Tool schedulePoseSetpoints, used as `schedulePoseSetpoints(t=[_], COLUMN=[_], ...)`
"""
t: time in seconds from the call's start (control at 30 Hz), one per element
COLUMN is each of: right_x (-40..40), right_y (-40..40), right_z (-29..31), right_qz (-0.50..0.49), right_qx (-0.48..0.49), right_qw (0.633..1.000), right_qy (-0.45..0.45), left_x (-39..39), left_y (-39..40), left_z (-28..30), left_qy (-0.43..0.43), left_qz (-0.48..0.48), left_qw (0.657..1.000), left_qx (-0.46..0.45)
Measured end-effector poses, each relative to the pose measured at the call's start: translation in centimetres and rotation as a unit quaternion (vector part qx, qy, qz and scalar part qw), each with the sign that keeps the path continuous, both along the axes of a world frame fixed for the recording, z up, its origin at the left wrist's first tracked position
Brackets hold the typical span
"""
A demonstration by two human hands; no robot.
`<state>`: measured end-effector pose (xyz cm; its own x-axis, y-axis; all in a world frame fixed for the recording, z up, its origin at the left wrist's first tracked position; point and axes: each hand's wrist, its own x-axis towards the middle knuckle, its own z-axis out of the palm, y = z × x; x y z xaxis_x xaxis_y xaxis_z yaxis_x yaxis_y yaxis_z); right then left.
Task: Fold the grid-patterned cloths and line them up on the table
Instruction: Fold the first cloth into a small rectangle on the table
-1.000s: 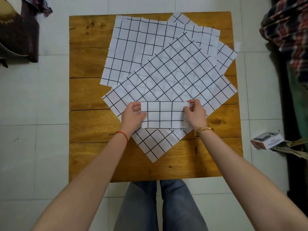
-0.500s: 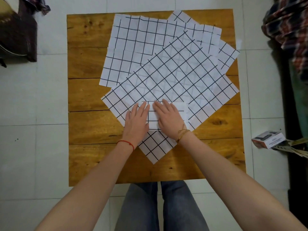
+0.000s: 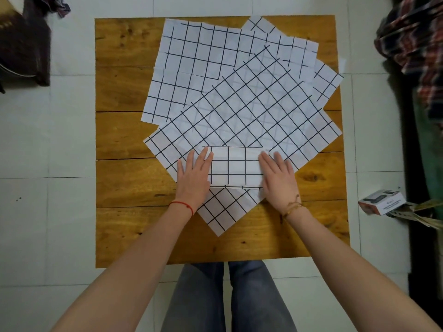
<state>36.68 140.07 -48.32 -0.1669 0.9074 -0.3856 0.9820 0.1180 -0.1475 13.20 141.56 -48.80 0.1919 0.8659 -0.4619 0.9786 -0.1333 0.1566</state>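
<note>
Now folded cloth (image 3: 236, 170) flat between left hand (image 3: 193, 178), right hand (image 3: 278, 180).

Bare forearms; red string bracelet (image 3: 182, 205) left wrist, gold-looking bracelet (image 3: 293, 207) right; grey-blue jeans (image 3: 227, 298).

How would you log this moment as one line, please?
step: flattening | left hand: pressing folded cloth | right hand: pressing it | unfolded cloths: waiting

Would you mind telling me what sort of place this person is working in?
Probably a room in a home, not a workshop: a low wooden plank table stands on a pale tiled floor, with plaid clothing heaped at the right and a small product box on the floor.
</note>
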Motion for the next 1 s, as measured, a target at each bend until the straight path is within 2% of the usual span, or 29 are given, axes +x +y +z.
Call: schedulePoseSetpoints(t=[0.1, 0.2, 0.33, 0.4, 0.5, 0.8, 0.93, 1.0], right_x=[0.8, 0.0, -1.5, -2.3, -3.3, -4.8, -4.7, -4.6], right_y=[-0.2, 0.7, 2.6, 3.9, 5.9, 8.0, 7.9, 7.8], right_z=[0.0, 0.2, 0.7, 0.5, -0.1, -1.1, -1.5, -1.4], right_qz=[-0.015, -0.042, -0.071, -0.066, -0.053, 0.0, 0.018, 0.006], right_qx=[0.006, 0.064, 0.145, 0.137, 0.098, 0.031, 0.023, 0.013], right_qw=[1.0, 0.996, 0.982, 0.983, 0.987, 0.995, 0.996, 0.994], right_qy=[0.005, 0.034, 0.095, 0.106, 0.116, 0.094, 0.085, 0.109], left_x=[-0.1, 0.0, 0.2, 0.3, 0.3, 1.3, 1.5, 1.5], left_y=[0.0, -0.1, -0.9, -1.5, -2.1, -2.7, -2.3, -2.3], left_z=[0.0, -0.1, 0.6, 1.0, 0.7, 0.1, 0.3, 0.2], left_qy=[-0.003, -0.019, -0.109, -0.133, -0.133, -0.104, -0.134, -0.16], left_qz=[-0.007, -0.001, 0.09, 0.187, 0.305, 0.328, 0.33, 0.349], left_qw=[1.0, 1.0, 0.983, 0.964, 0.94, 0.938, 0.934, 0.923], left_qx=[-0.002, 0.007, 0.118, 0.134, 0.077, 0.046, 0.039, 0.025])
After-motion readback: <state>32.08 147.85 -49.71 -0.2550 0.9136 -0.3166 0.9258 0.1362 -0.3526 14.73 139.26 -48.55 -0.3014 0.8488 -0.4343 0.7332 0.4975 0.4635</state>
